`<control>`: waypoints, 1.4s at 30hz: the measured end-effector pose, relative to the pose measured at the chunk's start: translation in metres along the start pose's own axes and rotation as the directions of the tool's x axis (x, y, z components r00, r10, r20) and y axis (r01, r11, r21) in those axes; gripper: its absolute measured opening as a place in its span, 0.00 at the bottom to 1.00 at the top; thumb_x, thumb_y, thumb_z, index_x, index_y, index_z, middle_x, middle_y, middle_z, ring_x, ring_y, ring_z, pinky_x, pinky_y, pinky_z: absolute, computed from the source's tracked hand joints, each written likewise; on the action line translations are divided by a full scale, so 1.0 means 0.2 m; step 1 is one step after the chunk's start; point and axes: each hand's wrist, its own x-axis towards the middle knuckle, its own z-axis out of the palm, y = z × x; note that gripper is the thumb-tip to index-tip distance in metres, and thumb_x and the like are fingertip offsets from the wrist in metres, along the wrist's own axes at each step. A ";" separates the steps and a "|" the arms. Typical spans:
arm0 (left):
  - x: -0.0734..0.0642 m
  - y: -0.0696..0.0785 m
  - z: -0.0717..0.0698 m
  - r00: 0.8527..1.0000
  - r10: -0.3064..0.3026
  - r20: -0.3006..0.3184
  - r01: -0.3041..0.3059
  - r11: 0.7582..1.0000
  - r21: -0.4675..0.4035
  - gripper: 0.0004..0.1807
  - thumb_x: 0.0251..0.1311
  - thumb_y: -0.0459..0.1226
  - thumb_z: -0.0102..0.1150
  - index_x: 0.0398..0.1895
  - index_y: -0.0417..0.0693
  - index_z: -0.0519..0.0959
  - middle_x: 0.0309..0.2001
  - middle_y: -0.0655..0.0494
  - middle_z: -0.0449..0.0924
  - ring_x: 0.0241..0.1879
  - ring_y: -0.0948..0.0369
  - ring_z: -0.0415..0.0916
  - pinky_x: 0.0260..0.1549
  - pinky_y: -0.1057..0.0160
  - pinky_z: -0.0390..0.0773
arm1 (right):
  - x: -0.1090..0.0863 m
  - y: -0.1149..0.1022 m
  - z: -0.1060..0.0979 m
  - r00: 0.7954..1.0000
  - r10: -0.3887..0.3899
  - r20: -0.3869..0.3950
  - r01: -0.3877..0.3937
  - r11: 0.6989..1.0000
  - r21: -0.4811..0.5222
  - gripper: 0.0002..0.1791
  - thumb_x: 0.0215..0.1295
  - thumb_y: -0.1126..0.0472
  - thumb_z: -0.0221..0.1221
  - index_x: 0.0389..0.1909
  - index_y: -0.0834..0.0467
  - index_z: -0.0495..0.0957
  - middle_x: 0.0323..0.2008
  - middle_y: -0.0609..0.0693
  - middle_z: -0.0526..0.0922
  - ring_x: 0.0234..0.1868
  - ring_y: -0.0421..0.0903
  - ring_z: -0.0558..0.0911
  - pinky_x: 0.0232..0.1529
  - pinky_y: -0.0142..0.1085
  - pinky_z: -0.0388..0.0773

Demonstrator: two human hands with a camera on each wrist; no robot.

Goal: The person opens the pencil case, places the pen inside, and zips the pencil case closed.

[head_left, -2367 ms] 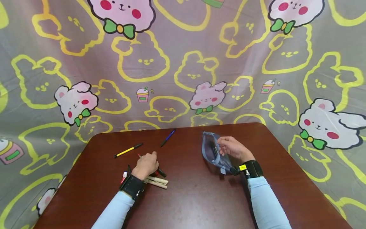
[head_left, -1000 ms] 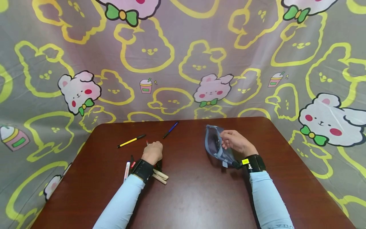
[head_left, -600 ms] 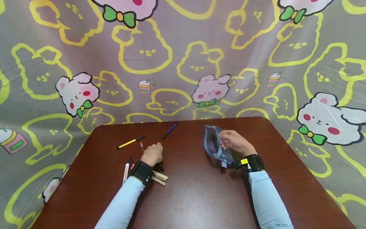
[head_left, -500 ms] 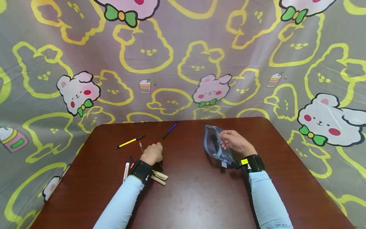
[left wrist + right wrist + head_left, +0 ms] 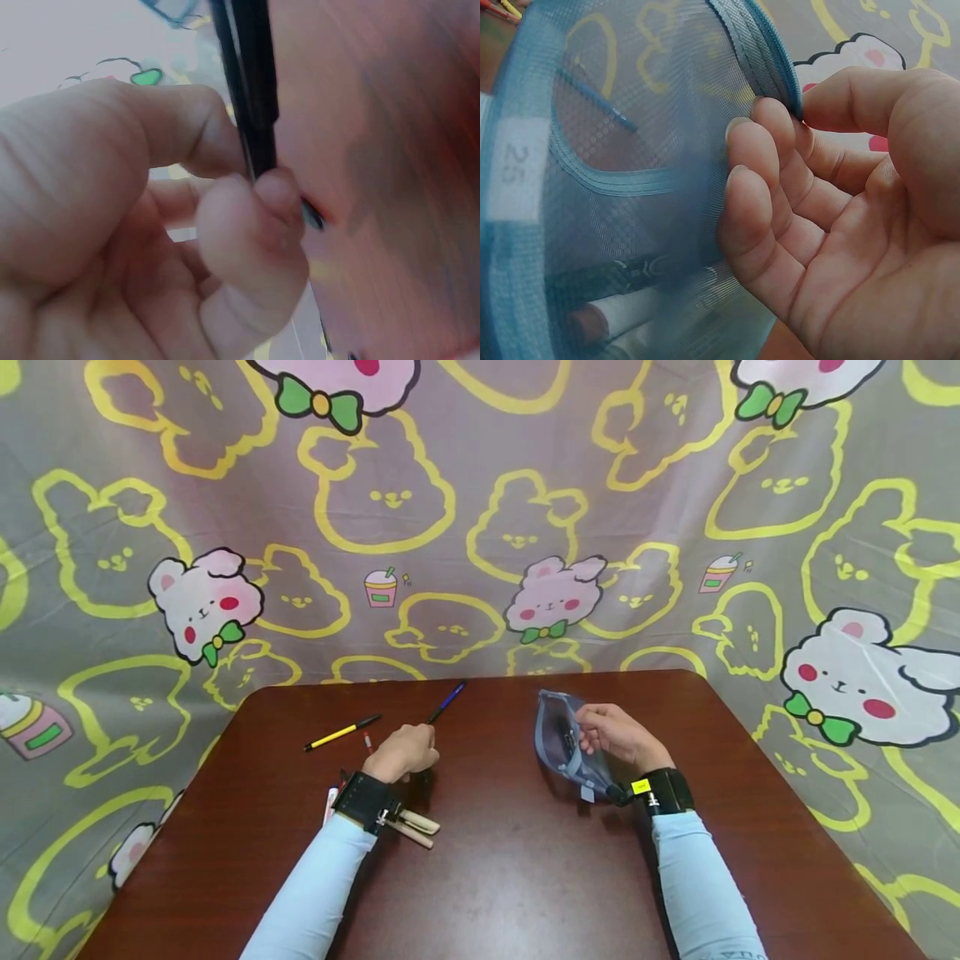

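In the head view my left hand (image 5: 406,752) is just above the table, over a loose group of pens. Its thumb and fingertips pinch a black pen (image 5: 247,67), which the left wrist view shows close up. Two beige pens (image 5: 420,821) lie beside that wrist, and a white marker (image 5: 330,802) is partly hidden behind it. My right hand (image 5: 618,737) pinches the zipped rim of a blue mesh pouch (image 5: 682,150) and keeps its mouth apart. Through the mesh, a white marker with a dark red end (image 5: 622,313) and other dark pens are visible inside.
A yellow pen with black ends (image 5: 339,734) and a blue pen (image 5: 450,698) lie toward the back of the brown table (image 5: 510,893). A red pen tip (image 5: 367,741) shows behind the left hand. A patterned curtain (image 5: 450,527) hangs behind the table.
During the last half second my left hand has shifted a little right and away from me, with the black pen lifted. My right hand and the pouch have stayed in place.
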 end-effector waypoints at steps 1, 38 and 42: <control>0.00 0.01 0.00 1.000 0.023 -0.007 -0.023 1.000 -0.021 0.03 0.62 0.36 0.54 0.34 0.46 0.74 0.27 0.52 0.74 0.15 0.56 0.75 0.15 0.63 0.73 | 0.00 0.00 0.00 1.000 -0.003 0.002 0.003 1.000 -0.002 0.12 0.73 0.59 0.53 0.41 0.66 0.72 0.24 0.51 0.76 0.23 0.44 0.79 0.28 0.32 0.80; 0.29 0.47 0.15 0.940 0.316 -0.129 -0.340 0.904 -0.258 0.04 0.66 0.38 0.49 0.41 0.52 0.73 0.33 0.57 0.76 0.24 0.63 0.73 0.26 0.65 0.72 | -0.01 -0.01 0.00 1.000 -0.020 0.005 0.020 1.000 -0.013 0.12 0.75 0.60 0.50 0.42 0.67 0.71 0.26 0.52 0.75 0.24 0.45 0.78 0.28 0.32 0.79; 0.33 0.51 0.18 0.927 0.359 -0.110 -0.375 0.885 -0.277 0.08 0.67 0.39 0.48 0.44 0.50 0.75 0.32 0.58 0.77 0.22 0.63 0.74 0.26 0.66 0.73 | -0.02 -0.02 0.00 1.000 -0.021 0.013 0.022 1.000 -0.016 0.10 0.76 0.61 0.47 0.40 0.64 0.72 0.27 0.52 0.73 0.25 0.46 0.77 0.29 0.33 0.79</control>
